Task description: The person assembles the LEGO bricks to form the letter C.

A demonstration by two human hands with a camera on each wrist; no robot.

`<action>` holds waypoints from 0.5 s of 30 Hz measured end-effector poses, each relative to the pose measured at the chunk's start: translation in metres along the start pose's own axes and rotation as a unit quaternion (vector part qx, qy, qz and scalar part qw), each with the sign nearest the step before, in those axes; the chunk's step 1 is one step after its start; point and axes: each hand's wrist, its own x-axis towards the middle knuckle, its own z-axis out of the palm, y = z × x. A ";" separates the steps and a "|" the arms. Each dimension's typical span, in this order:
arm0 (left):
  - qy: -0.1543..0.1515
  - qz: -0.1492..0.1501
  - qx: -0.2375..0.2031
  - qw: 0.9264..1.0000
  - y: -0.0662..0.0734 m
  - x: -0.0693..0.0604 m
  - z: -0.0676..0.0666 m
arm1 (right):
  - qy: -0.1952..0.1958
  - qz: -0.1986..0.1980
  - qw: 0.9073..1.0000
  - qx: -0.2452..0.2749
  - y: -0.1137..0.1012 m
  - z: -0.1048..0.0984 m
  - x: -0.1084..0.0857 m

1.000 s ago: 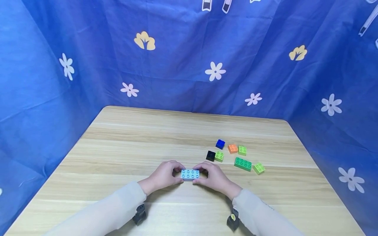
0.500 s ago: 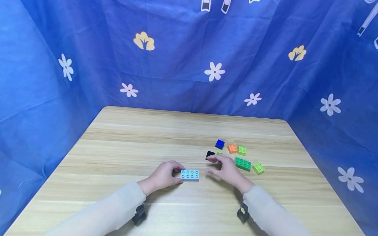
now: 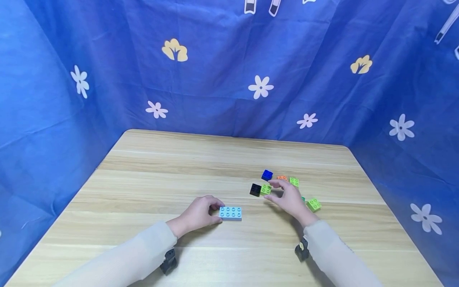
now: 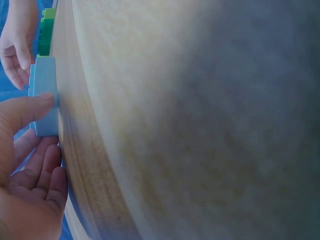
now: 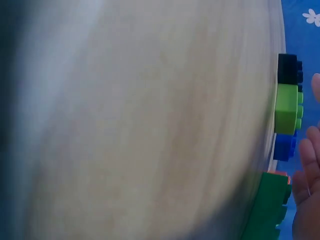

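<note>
A light blue building brick (image 3: 230, 213) with two rows of studs lies on the table. My left hand (image 3: 196, 215) holds its left end between thumb and fingers; in the left wrist view the thumb lies against the side of this brick (image 4: 46, 112). My right hand (image 3: 289, 200) hovers over the loose bricks, fingers spread around the right side of a small lime green brick (image 3: 265, 189). In the right wrist view a gap shows between that lime brick (image 5: 286, 110) and the fingers (image 5: 311, 150). A black brick (image 3: 255, 190) sits against the lime brick's left side.
Behind the right hand are a dark blue brick (image 3: 267, 175), a partly covered orange brick (image 3: 281, 177) and another lime brick (image 3: 294, 181). A longer green brick (image 5: 267, 207) is mostly hidden by the hand in the head view. One more lime brick (image 3: 314, 204) lies to the right.
My right hand has let go of the light blue brick and moved right and away from me to the small lime brick. The left hand has stayed on the light blue brick.
</note>
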 end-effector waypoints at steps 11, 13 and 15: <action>0.000 0.003 0.002 1.000 0.000 0.000 0.000 | -0.003 -0.007 0.999 -0.037 0.010 0.001 0.004; -0.001 0.004 0.003 1.000 -0.001 0.000 0.000 | -0.012 -0.002 0.999 -0.042 0.010 0.001 0.004; -0.001 0.004 0.003 1.000 0.000 0.000 0.000 | -0.022 0.005 0.999 -0.050 0.010 0.001 0.004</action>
